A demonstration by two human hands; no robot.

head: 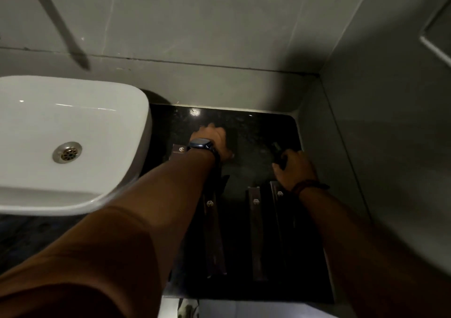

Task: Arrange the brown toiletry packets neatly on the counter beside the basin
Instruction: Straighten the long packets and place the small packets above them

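Three long brown packets lie lengthwise on the black counter (307, 256): one (212, 232) under my left forearm, one (256, 234) in the middle and one (278, 208) by my right wrist. A smaller brown packet (179, 150) lies close to the basin (117, 132). My left hand (214, 142), with a watch on the wrist, rests knuckles-up at the back of the counter; its fingers are blurred and dark. My right hand (294, 169) is closed around a small dark object (277, 152) that sticks out toward the wall.
The white basin with a metal drain (67, 152) fills the left. A metal tap spout (61, 27) hangs above it. Grey walls close the counter at the back and right. The counter's front edge (244, 298) is near the bottom.
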